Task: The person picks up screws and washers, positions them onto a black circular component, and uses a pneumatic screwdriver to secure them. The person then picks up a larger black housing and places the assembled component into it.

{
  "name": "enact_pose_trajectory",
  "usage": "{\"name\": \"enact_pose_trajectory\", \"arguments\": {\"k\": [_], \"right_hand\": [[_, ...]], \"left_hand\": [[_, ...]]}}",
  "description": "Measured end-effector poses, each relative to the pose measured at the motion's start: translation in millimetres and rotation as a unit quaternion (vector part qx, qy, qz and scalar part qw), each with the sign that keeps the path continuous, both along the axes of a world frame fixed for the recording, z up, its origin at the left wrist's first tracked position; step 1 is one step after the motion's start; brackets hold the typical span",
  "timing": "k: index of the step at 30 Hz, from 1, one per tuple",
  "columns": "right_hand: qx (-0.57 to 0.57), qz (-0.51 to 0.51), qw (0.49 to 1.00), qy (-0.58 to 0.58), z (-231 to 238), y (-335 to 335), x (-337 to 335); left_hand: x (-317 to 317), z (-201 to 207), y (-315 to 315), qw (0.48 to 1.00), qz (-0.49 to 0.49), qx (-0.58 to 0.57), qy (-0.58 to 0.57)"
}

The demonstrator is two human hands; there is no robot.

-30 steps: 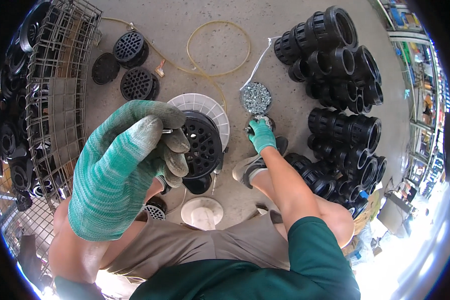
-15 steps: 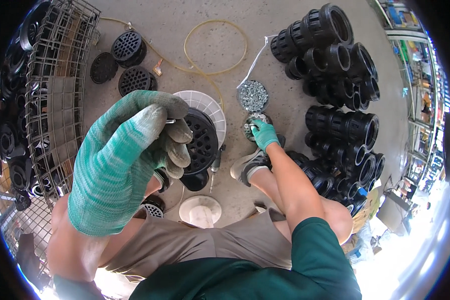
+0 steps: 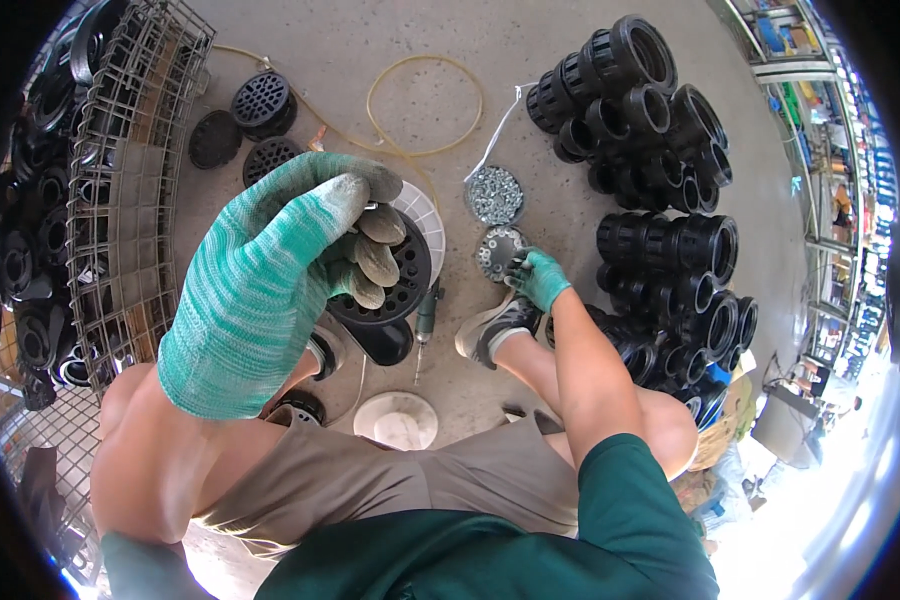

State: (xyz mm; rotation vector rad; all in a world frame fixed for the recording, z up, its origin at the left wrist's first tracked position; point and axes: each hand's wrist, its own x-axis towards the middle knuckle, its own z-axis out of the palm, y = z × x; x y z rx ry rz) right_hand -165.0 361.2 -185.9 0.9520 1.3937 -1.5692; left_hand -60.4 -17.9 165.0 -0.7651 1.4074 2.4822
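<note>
My left hand [image 3: 255,300], in a green glove with grey fingertips, is raised at the left of the middle. Its thumb and forefinger pinch a small shiny metal piece [image 3: 372,206]; most of it is hidden. Below and behind this hand, a round black perforated grate [image 3: 410,275] rests over a white slatted round base [image 3: 432,225]. My right hand [image 3: 543,280], gloved too, is at the near right edge of a round tub of small nuts [image 3: 498,250], fingers drawn together; what they hold cannot be made out. Just beyond stands a tub of bolts [image 3: 495,195].
A power screwdriver [image 3: 426,320] hangs or stands beside the grate. Black pipe fittings [image 3: 670,245] are stacked at the right. A wire cage [image 3: 125,200] of black parts stands left. More grates [image 3: 263,103] and a yellow hose [image 3: 480,95] lie farther off. A white disc [image 3: 396,421] is near me.
My right hand has drawn back from inside the nut tub to its near right edge. My left hand keeps its pinch and has shifted slightly up and right in view.
</note>
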Motion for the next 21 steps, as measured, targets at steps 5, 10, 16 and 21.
{"name": "enact_pose_trajectory", "arguments": {"k": [5,10,16,21], "right_hand": [[0.021,0.068,0.997,0.043,11.3,3.4,2.1],[0.017,0.179,0.984,0.018,48.1,7.9,-10.6],[-0.113,0.29,0.94,0.142,230.2,-72.5,-14.8],[-0.084,0.32,0.913,0.239,344.4,-123.4,23.4]], "left_hand": [[-0.6,-5.6,-0.9,1.0,-0.008,0.002,0.013],[-3.6,-10.9,4.8,0.999,-0.024,0.021,0.031],[7.3,-29.1,17.3,0.992,-0.094,0.082,-0.022],[19.0,-48.4,36.3,0.979,-0.173,0.105,-0.019]]}}
